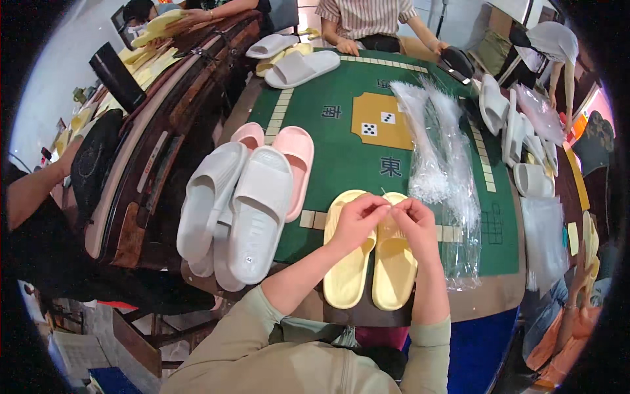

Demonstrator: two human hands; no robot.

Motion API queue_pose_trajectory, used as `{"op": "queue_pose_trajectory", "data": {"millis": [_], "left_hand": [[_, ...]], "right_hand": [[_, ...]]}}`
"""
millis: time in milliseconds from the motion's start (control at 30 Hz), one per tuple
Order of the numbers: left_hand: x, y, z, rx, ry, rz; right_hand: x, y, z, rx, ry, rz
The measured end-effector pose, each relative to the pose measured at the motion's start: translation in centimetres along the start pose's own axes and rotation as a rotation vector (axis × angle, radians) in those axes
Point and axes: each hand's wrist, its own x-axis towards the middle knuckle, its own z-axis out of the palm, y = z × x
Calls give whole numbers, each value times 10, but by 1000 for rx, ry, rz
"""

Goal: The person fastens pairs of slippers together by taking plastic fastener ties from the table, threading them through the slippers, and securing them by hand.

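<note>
A pair of yellow slide slippers [348, 279] lies side by side at the table's near edge, toes pointing away from me. My left hand [359, 222] and my right hand [417, 223] meet above their straps, thumbs and forefingers pinched together. Between the fingertips a thin clear plastic strand [384, 191] shows faintly; its lower part is hidden by my fingers. Just beyond and to the right lies a bundle of clear plastic strands [430, 174], alongside a long clear plastic bag [461, 230].
Grey slippers [259, 217] and pink slippers [298, 157] are piled on the left; more grey slippers [302, 69] lie at the far left corner. Further slippers [533, 180] and clear bags [543, 236] line the right. A person [367, 23] sits opposite; others work at both sides.
</note>
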Motion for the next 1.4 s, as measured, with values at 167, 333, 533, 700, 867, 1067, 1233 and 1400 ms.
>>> {"op": "queue_pose_trajectory", "data": {"millis": [167, 333, 533, 700, 867, 1067, 1233, 1400], "left_hand": [[3, -9, -1, -221, 107, -124], [-2, -7, 4, 15, 11, 44], [0, -8, 0, -194, 124, -84], [-2, -14, 5, -17, 13, 73], [2, -15, 3, -142, 123, -37], [-1, -13, 5, 78, -15, 72], [2, -15, 1, -165, 145, -56], [0, -16, 1, -72, 58, 47]], "right_hand": [[-1, 3, -2, -55, -8, -39], [-3, 3, -3, -28, 5, -10], [-3, 5, -1, -38, -3, -3], [-4, -2, -1, -24, 10, 18], [-2, 4, -1, -55, 12, -38], [-3, 2, -3, -21, 30, 30], [-2, 4, 0, -16, 13, -20], [-3, 0, 1, -6, -6, 0]]}}
